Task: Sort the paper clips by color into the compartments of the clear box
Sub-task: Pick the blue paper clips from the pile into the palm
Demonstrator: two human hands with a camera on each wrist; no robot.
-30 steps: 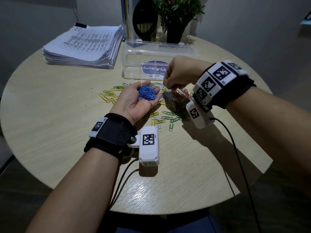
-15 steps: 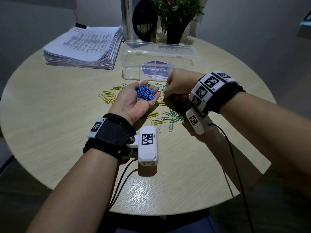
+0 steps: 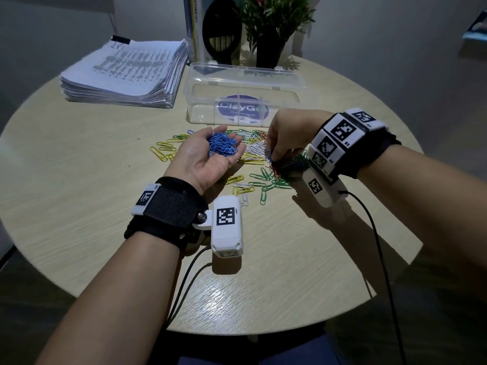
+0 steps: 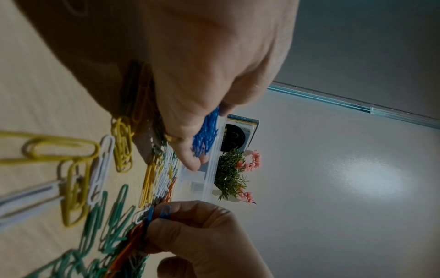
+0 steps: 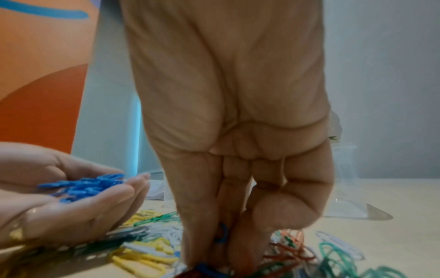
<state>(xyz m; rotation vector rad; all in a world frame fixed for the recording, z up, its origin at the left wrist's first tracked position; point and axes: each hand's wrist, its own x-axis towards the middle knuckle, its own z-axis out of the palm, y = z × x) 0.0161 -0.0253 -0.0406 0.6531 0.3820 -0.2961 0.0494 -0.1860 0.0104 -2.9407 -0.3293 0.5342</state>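
Observation:
My left hand [image 3: 226, 158] lies palm up over the table, its fingers cupped round a heap of blue paper clips [image 3: 222, 147], which also shows in the left wrist view [image 4: 205, 133] and the right wrist view [image 5: 88, 186]. My right hand [image 3: 274, 155] reaches down into the mixed pile of clips [image 3: 266, 180] just right of it. Its thumb and fingers pinch a single blue clip [image 4: 164, 211], also seen in the right wrist view [image 5: 222, 233]. The clear box [image 3: 242, 83] stands behind the pile with its lid open; I see no clips inside.
Yellow, green, white and red clips lie scattered on the round wooden table [image 3: 79, 206]. A thick stack of printed paper [image 3: 123, 72] lies at the back left. A potted plant [image 3: 271, 30] and a black object stand behind the box. Wrist cables trail toward me.
My right hand has dropped from beside the left fingertips down into the mixed pile and now pinches a blue clip. The left hand has barely moved.

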